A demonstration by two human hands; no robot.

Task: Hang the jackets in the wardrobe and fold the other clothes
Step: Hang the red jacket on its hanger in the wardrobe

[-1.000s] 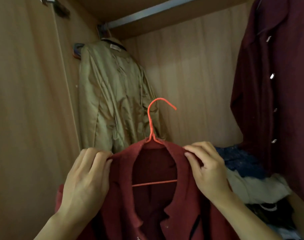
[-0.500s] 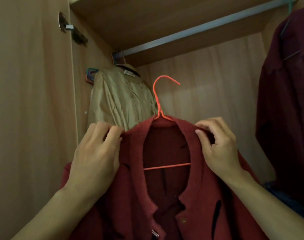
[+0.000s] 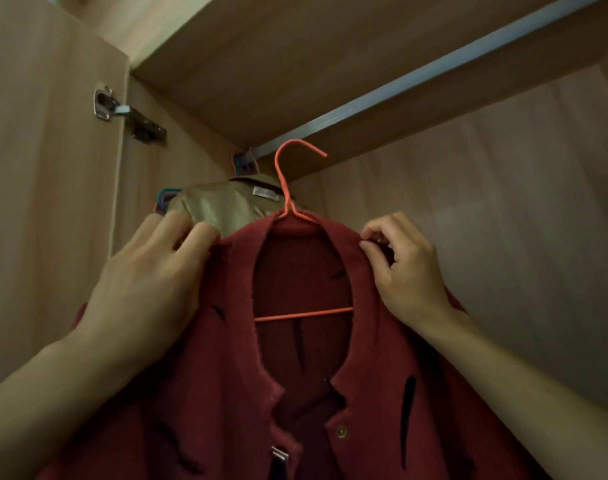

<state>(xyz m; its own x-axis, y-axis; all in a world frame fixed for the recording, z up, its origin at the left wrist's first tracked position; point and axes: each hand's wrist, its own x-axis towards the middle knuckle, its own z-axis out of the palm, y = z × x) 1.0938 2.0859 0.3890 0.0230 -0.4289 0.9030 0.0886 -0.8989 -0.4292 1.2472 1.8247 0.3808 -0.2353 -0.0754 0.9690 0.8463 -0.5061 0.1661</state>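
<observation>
Two hands are raised mid-frame: the left hand [image 3: 150, 282] and right hand [image 3: 404, 268] each pinch a shoulder of the fuzzy red jacket [image 3: 330, 393], draped on an orange wire hanger [image 3: 288, 202] below the metal rail [image 3: 416, 81].

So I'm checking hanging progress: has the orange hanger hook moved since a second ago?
Yes: the orange hanger hook has risen toward the metal rail, now just below it.

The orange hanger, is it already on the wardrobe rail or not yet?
Not yet. The orange hanger carries the red jacket, gripped at the shoulders by the left hand and right hand; its hook shows below the rail.
</observation>
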